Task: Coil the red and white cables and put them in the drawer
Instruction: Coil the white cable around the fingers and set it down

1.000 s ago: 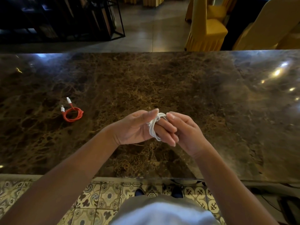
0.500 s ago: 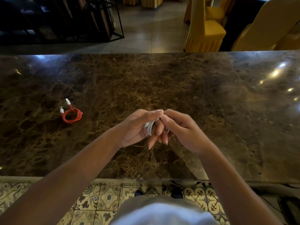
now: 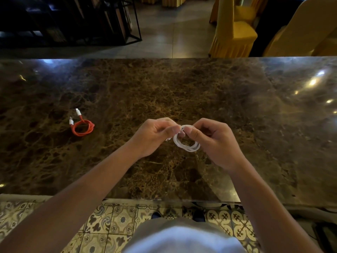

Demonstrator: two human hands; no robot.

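Observation:
A white cable (image 3: 186, 144), wound into a small round coil, hangs between my two hands above the middle of the brown marble counter (image 3: 200, 84). My left hand (image 3: 155, 136) pinches the coil's top left side with thumb and fingers. My right hand (image 3: 213, 141) pinches its top right side, and the loop droops below the fingers. A red cable (image 3: 83, 127) lies coiled on the counter to the left, its two white plugs pointing up and away from me. No drawer is in view.
The counter's near edge runs across the lower part of the view, with patterned floor tiles (image 3: 109, 221) below it. Yellow-covered chairs (image 3: 235, 30) stand beyond the far edge at right, and a dark metal-framed rack (image 3: 87, 21) at far left.
The white coil was wrapped around my left fingers; now it is off them and held as a free loop between both hands, which have drawn slightly apart.

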